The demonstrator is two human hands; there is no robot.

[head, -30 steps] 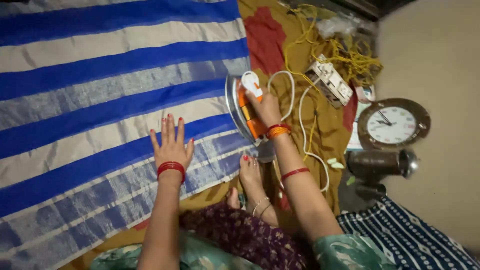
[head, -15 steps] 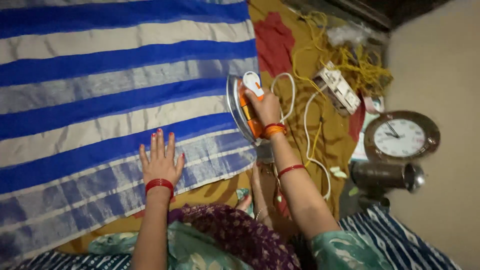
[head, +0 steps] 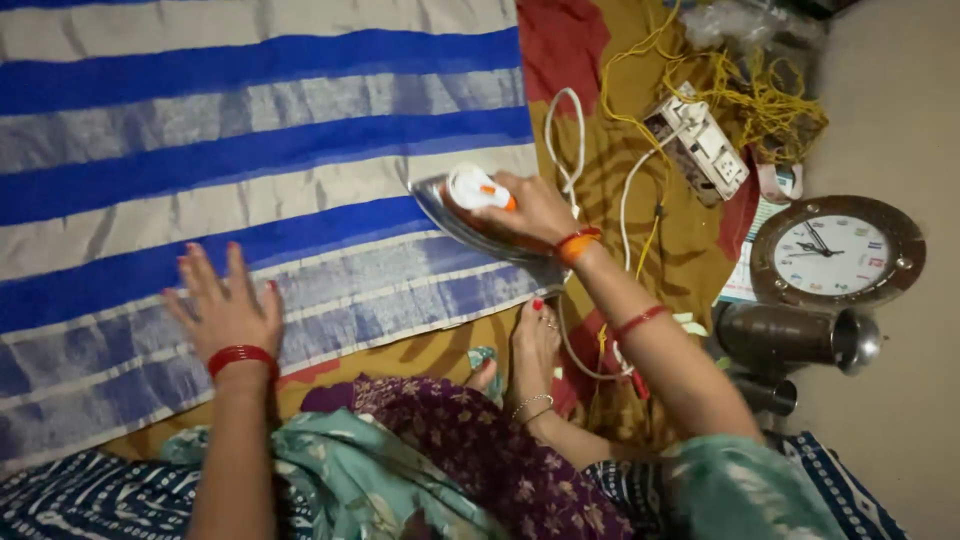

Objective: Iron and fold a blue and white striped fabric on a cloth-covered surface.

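1. Right hand (head: pixel 535 208): clenched around the handle of an electric iron (head: pixel 470 215), whose soleplate rests at the right edge of the blue-and-white striped cloth (head: pixel 250 150).
2. Left hand (head: pixel 225 305): released, fingers spread, palm pressed flat on the striped cloth, well to the left of the iron.
3. White cord (head: pixel 565 130): loops over the brown patterned sheet (head: pixel 690 240) just right of the iron.
4. White power strip (head: pixel 700 150): lies right of the iron, beside a tangle of yellow wire (head: pixel 770 100).
5. Round wall clock (head: pixel 835 252): lies face-up, farther right of the iron.
6. Bare foot (head: pixel 530 350): just below the iron.
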